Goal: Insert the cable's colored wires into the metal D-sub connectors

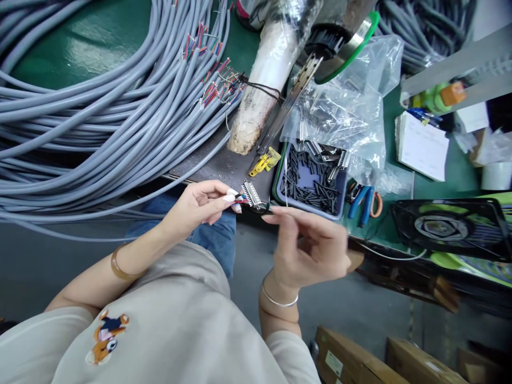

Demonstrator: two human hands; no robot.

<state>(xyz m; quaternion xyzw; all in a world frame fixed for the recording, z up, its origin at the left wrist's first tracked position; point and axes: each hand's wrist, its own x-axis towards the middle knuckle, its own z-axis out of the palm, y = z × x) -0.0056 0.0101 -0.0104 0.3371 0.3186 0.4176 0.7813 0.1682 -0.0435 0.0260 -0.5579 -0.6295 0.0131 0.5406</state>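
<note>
My left hand (206,205) is closed in a pinch around the coloured wires (239,199) of a grey cable. Just beyond its fingertips is a metal multi-pin connector (251,193), with the wires reaching its near side. To the right of the connector, my right hand (310,245) has thumb and forefinger pinched together, partly smeared by motion. A thin dark strand runs from near the connector to these fingertips; what they hold is too small to name. Behind the connector, a yellow clip-like piece (262,164) sits at the tip of a metal stand.
Many grey cables (120,122) with stripped ends lie at left. A tray (343,205) of short black tubes stands right of the connector, beside blue-handled pliers (360,204). Behind are a plastic bag (360,106) of connectors and a wrapped tube (264,80). A black fan (440,226) is farther right.
</note>
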